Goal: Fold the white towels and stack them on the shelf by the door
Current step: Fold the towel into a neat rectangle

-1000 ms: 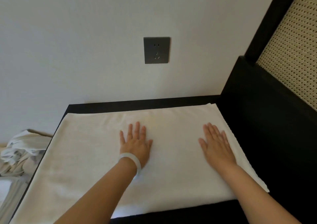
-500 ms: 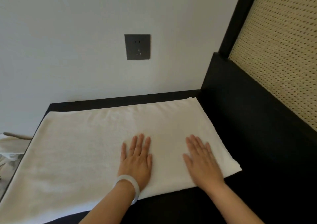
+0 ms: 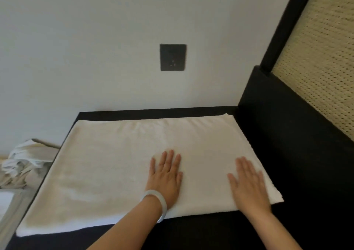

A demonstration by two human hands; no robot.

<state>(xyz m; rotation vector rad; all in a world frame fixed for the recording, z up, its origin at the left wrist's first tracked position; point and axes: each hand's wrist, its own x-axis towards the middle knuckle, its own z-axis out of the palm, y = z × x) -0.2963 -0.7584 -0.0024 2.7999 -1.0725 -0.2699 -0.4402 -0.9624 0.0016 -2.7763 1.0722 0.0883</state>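
Observation:
A white towel [image 3: 107, 165] lies spread flat on a black surface [image 3: 220, 230], reaching almost to the wall. My left hand [image 3: 165, 178], with a pale bangle on the wrist, presses flat on the towel near its middle, fingers straight. My right hand [image 3: 249, 182] presses flat on the towel's right part, close to the near right corner, fingers straight too. Neither hand grips the cloth.
A crumpled heap of white cloth [image 3: 23, 163] lies low at the left, beyond the black surface's edge. A dark wall socket [image 3: 173, 57] sits on the white wall. A black frame with a woven cane panel [image 3: 321, 58] rises at the right.
Both hands have slid over the towel toward its near edge while staying flat. The view has shifted, so the towel's near edge and right corner now show.

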